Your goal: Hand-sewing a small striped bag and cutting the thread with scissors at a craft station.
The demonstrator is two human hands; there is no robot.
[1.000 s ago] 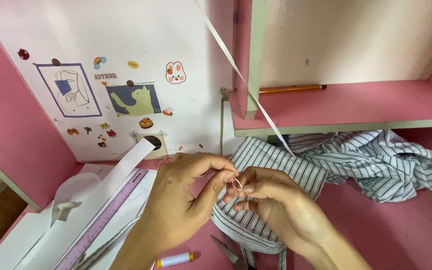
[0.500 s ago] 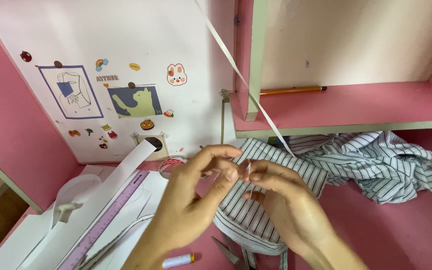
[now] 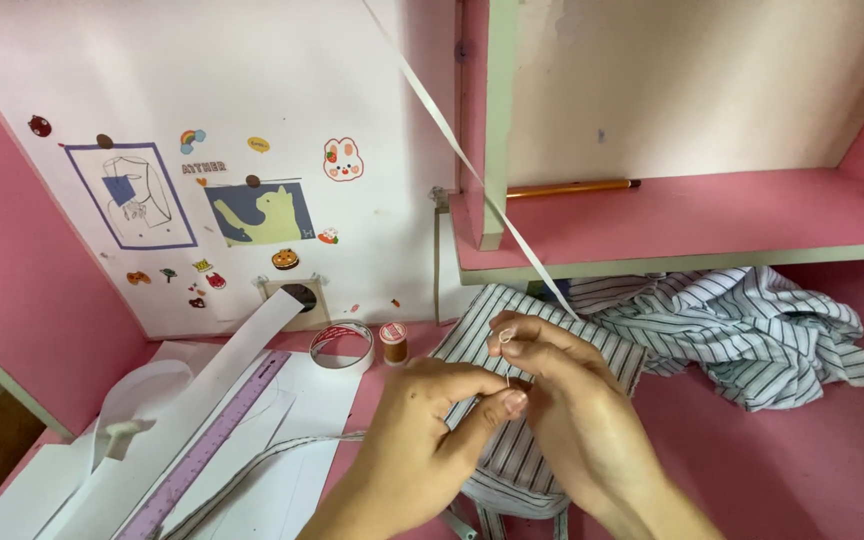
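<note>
A: Quick look. What's each hand doing?

B: Left hand (image 3: 432,440) is pinched shut, thumb & forefinger closed on a thin pale sewing thread (image 3: 508,372). Right hand (image 3: 572,410) also closed, fingertips nipping the same thread higher up, where it curls into a small loop. A needle may be in there too, but it's too small to tell.

A: Which way does the thread run?

B: Long axis roughly vertical in the head view: loop end at the top by the right fingertips, lower end down at the left thumb. The hands are touching, right one partly over the left. Both are on it; the right holds the loop end.

A: And the cloth?

B: Folded white fabric w/ dark stripes (image 3: 512,450) lies directly under & behind both hands on the pink surface (image 3: 812,470). A crumpled heap of the same striped fabric (image 3: 742,330) sits to the right, under the pink shelf (image 3: 712,215).

A: Anything else nearby?

B: Small spool of brown thread (image 3: 393,342) just left of the hands, beside a roll of clear tape (image 3: 342,345). Purple plastic ruler (image 3: 207,445) lies diagonally on white paper sheets (image 3: 282,450) further left. Orange pencil (image 3: 567,187) on the shelf. A white strap or ribbon (image 3: 452,140) slants down from the top to the striped fabric. White wall board w/ stickers & small drawings (image 3: 252,150) at the back.
</note>
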